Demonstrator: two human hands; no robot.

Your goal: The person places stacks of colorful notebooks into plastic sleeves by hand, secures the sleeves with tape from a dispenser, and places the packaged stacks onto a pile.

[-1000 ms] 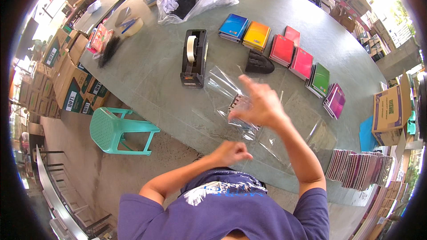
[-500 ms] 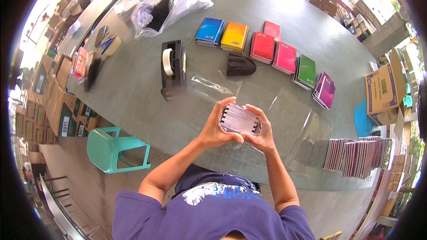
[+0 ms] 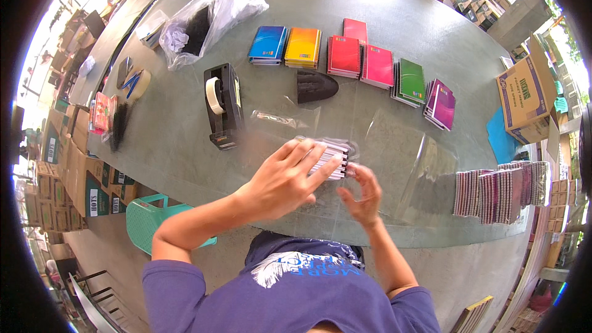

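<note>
A bundle of small notebooks (image 3: pixel 333 161), page edges facing up, is wrapped in clear plastic in front of me at the table's near side. My left hand (image 3: pixel 285 176) lies over its left part, fingers stretched across the top and gripping it. At the bundle's right end, my right hand (image 3: pixel 364 194) has its fingers curved and its thumb apart, fingertips at the loose plastic. Whether they pinch any film is hard to see. Clear plastic film (image 3: pixel 425 176) lies flat to the right, and another clear piece (image 3: pixel 274 118) lies beyond my left hand.
A black tape dispenser (image 3: pixel 232 102) stands left of centre, beside a black wedge-shaped block (image 3: pixel 316 87). Stacks of blue (image 3: pixel 267 43), yellow (image 3: pixel 302 47), red, pink, green and purple notebooks line the far side. Wrapped bundles (image 3: pixel 499 192) and a carton (image 3: pixel 524 95) are right; a green stool (image 3: pixel 148 225) is left.
My left hand has moved from the bundle's left side to over its top. My right hand has let go of its side and shifted to the right end. The view has turned slightly.
</note>
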